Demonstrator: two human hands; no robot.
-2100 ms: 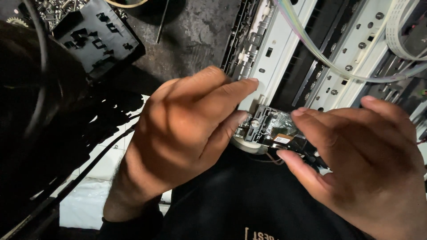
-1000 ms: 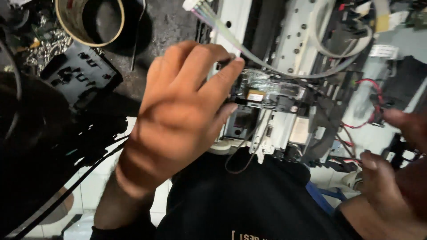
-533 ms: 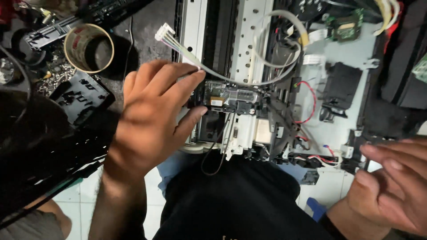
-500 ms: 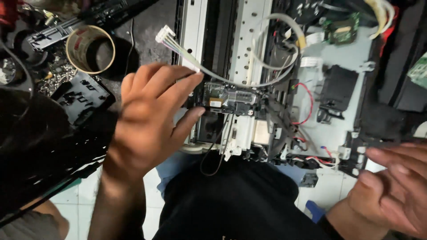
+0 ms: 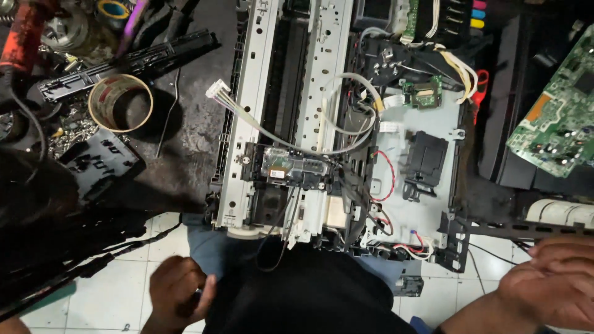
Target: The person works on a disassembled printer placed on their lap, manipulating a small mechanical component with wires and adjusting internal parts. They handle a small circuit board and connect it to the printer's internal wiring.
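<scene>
At the far left a roll of tape (image 5: 120,103) lies on the dark worktop (image 5: 189,142), with black plastic parts (image 5: 99,162) just near of it. Low in the view, the left hand (image 5: 177,292) rests on the person's blue-trousered knee, fingers (image 5: 204,292) loosely curled and holding nothing that shows. Just beyond the knees sits the stripped printer chassis (image 5: 337,142): bare metal rails run near to far, and the print carriage (image 5: 288,168) sits across them at the near end, a flat white ribbon cable (image 5: 247,117) looping away from it to a loose white plug. The chassis looks heavy and stiff, with sharp sheet-metal edges; the cable, thin wires and small green board (image 5: 422,93) look fragile. It is probably best gripped by the outer frame rails, not the carriage or wiring. Further right lies a larger green circuit board (image 5: 554,127). At the near right edge, the right hand (image 5: 544,287) lies flat, fingers extended, empty, apart from the chassis.
</scene>
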